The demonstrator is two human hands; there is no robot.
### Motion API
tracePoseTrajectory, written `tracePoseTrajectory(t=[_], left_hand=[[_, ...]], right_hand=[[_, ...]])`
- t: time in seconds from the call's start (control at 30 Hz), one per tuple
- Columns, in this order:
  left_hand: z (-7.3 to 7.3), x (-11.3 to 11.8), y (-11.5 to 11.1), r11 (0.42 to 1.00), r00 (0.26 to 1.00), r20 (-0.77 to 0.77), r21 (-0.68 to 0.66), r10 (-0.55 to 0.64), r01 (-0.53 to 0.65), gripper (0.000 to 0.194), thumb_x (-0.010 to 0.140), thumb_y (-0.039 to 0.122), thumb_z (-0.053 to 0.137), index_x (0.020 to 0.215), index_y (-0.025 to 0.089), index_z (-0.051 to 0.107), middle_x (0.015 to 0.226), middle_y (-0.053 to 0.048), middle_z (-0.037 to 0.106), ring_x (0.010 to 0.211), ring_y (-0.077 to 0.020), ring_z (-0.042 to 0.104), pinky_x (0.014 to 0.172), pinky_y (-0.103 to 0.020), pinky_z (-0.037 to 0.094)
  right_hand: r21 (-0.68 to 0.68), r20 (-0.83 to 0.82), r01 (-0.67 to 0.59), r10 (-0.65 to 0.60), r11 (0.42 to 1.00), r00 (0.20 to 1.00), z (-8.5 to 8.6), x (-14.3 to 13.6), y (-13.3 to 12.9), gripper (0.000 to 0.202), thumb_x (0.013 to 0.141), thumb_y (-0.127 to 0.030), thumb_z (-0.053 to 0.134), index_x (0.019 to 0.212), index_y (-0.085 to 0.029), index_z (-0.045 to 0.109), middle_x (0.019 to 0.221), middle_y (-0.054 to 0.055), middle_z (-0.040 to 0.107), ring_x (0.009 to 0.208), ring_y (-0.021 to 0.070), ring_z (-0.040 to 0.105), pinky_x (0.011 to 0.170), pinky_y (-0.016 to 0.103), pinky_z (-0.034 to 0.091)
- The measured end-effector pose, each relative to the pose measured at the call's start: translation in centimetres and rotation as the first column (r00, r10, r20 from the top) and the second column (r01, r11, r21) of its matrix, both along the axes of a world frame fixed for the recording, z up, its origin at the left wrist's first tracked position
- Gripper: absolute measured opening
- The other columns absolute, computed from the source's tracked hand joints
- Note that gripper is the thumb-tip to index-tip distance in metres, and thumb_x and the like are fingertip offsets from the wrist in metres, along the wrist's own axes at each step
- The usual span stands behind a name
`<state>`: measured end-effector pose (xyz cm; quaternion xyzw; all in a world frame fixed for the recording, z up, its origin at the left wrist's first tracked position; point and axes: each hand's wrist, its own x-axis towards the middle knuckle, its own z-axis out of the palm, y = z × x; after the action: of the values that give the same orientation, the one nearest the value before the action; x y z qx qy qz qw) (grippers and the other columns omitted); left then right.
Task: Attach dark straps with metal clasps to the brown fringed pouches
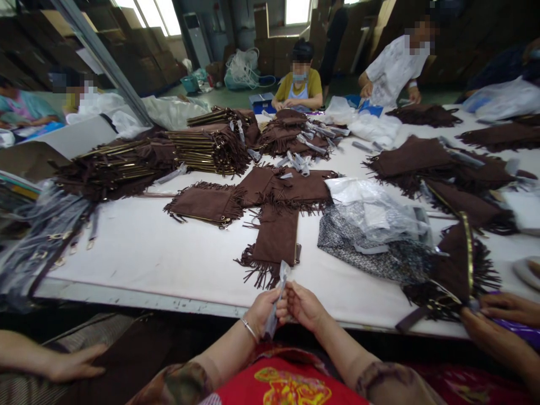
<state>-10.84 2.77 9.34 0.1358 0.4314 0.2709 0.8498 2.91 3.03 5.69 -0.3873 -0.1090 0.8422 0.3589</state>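
Note:
In the head view, my left hand (262,310) is closed around a narrow grey strip (284,272) wrapped in clear plastic. My right hand (302,306) pinches the same strip from the other side, its fingers bent together just above the table edge. The strip's upper end reaches the lower edge of a brown fringed pouch (276,233) lying flat ahead of my hands; whether the two are joined, I cannot tell. More brown fringed pouches (205,203) lie behind it, with gold zips and small metal clasps.
Stacked pouches (202,147) rise at the back left. Plastic bags (375,211) cover speckled fabric (371,256) on the right. A neighbour's hands (493,315) hold a pouch at far right; another person's hand (80,363) is lower left. Plastic-wrapped straps (46,236) hang at the left edge.

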Motion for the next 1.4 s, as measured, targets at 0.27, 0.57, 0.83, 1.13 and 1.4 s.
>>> tracePoseTrajectory(t=[0.27,0.57,0.83,1.13,1.4], left_hand=[[0.5,0.9,-2.5,0.957,0.922,-0.371,0.208,-0.114,0.202,0.032,0.078,0.049,0.057,0.082,0.020,0.044,0.059,0.006,0.049,0.044,-0.0084,0.047,0.045,-0.023,0.042],[0.4,-2.4,-5.4,0.979,0.888,-0.421,-0.003,-0.186,0.204,0.028,0.078,0.048,0.052,0.086,0.022,0.043,0.057,0.011,0.039,0.035,-0.0025,0.022,0.039,-0.019,0.009],[-1.0,-5.8,-5.2,0.919,0.733,-0.641,0.107,-0.228,0.379,0.025,0.082,0.046,0.047,0.080,0.021,0.048,0.052,0.008,0.044,0.037,-0.0064,0.031,0.042,-0.021,0.020],[-0.4,-11.4,-3.9,0.741,-0.188,-0.982,-0.131,-0.006,0.659,0.040,0.084,0.053,0.043,0.078,0.016,0.058,0.079,-0.021,0.068,0.080,-0.0352,0.065,0.074,-0.044,0.044],[3.3,-2.9,-0.6,0.625,0.227,-0.958,0.288,0.178,0.725,0.023,0.086,0.039,0.045,0.081,0.020,0.058,0.081,-0.009,0.066,0.079,-0.0236,0.063,0.073,-0.033,0.043]], right_hand=[[-0.031,0.250,0.097,-0.086,0.995,0.964,-0.1,-2.0,0.2,0.041,0.070,-0.055,0.068,0.078,-0.016,0.057,0.054,-0.001,0.058,0.042,0.0109,0.049,0.043,0.023,0.041],[0.067,0.509,-0.131,0.079,0.989,0.857,-1.2,-2.1,-0.1,0.047,0.077,-0.062,0.051,0.086,-0.016,0.058,0.078,0.005,0.065,0.057,0.0136,0.058,0.052,0.026,0.044],[0.324,0.932,-0.635,-0.353,0.702,0.086,-0.4,5.2,6.9,0.041,0.078,-0.012,0.046,0.117,-0.016,0.061,0.128,0.011,0.057,0.120,0.0237,0.046,0.103,0.035,0.032],[-0.031,0.868,-0.945,-0.461,0.324,-0.186,1.7,5.5,8.7,0.027,0.086,-0.010,0.042,0.101,-0.018,0.064,0.108,0.013,0.062,0.107,0.0267,0.047,0.092,0.043,0.029],[-0.024,0.955,-0.893,-0.255,0.449,-0.154,1.4,5.9,6.9,0.031,0.084,-0.003,0.038,0.102,-0.012,0.061,0.109,0.017,0.058,0.104,0.0271,0.052,0.086,0.039,0.038]])
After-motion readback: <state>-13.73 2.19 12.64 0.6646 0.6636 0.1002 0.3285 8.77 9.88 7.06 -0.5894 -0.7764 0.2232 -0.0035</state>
